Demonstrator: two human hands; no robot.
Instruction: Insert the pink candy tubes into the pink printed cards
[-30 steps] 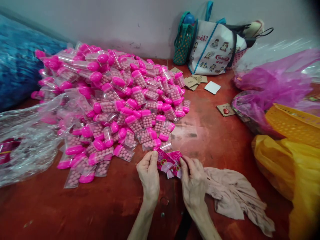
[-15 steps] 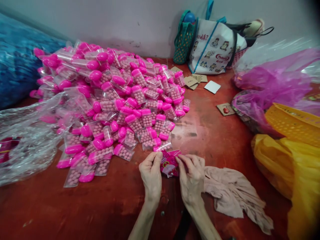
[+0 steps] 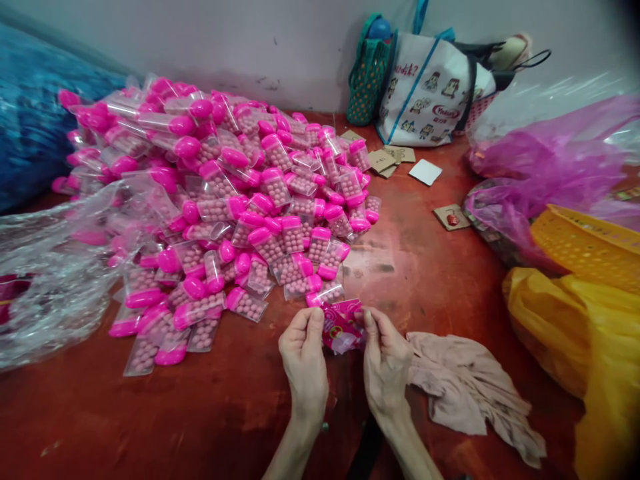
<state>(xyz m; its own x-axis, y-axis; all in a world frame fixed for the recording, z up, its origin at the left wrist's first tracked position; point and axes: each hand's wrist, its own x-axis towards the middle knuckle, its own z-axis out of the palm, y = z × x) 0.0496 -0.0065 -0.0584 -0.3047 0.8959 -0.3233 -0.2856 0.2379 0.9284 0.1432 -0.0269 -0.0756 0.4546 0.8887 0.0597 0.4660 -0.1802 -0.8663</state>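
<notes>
Between my two hands is a small printed pink wrapper (image 3: pixel 343 325), with a paler lower part that looks crumpled. My left hand (image 3: pixel 304 347) pinches its left edge between thumb and fingers. On the opposite side, my right hand (image 3: pixel 385 353) is closed on the right edge, thumb uppermost. Just beyond and to the left lies a large heap of clear candy boxes (image 3: pixel 245 200) with bright pink caps, filled with pale pink balls. The nearest of these boxes almost reaches my left fingertips. A crumpled beige cloth (image 3: pixel 465 387) lies beside my right hand.
Clear plastic sheeting (image 3: pixel 60 287) and a blue bag (image 3: pixel 35 113) bound the left side. Cardboard pieces (image 3: pixel 385 162) lie near a white tote bag (image 3: pixel 425 87) by the wall. On the right are a purple bag (image 3: pixel 545 147), a yellow basket (image 3: pixel 585 247) and a yellow bag (image 3: pixel 555 327).
My right hand has turned, and its thumb now grips the wrapper's right edge where fingertips lay on top before. My left hand keeps its pinch, shifted slightly right.
</notes>
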